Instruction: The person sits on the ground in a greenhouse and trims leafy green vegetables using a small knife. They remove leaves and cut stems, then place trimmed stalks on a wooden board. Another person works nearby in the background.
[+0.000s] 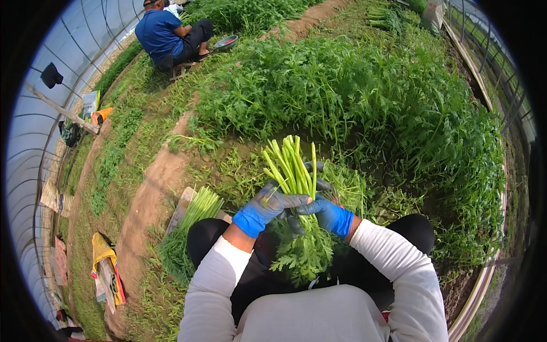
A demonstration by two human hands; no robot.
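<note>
Both my hands wear blue gloves, darkened with dirt over the fingers. A bunch of leafy green stems (295,171), which looks like garland chrysanthemum, is held between them above my lap. Its pale cut ends point up and away from me; the leaves hang down towards my body. My left hand (271,203) wraps the stems from the left, its thumb lying across them. From the right, my right hand (322,209) grips the same bunch, some of its fingers hidden behind the stems. Beside my left knee lies a larger pile of cut stems (198,213) on a flat board (181,207).
Standing leafy plants (342,89) grow ahead and to the right. A person in a blue shirt (158,34) sits on a low stool (181,70) near a basin (225,42). A yellow sack (104,256) lies left beyond a bare soil ridge (147,201). Wooden edging (470,68) runs along the right.
</note>
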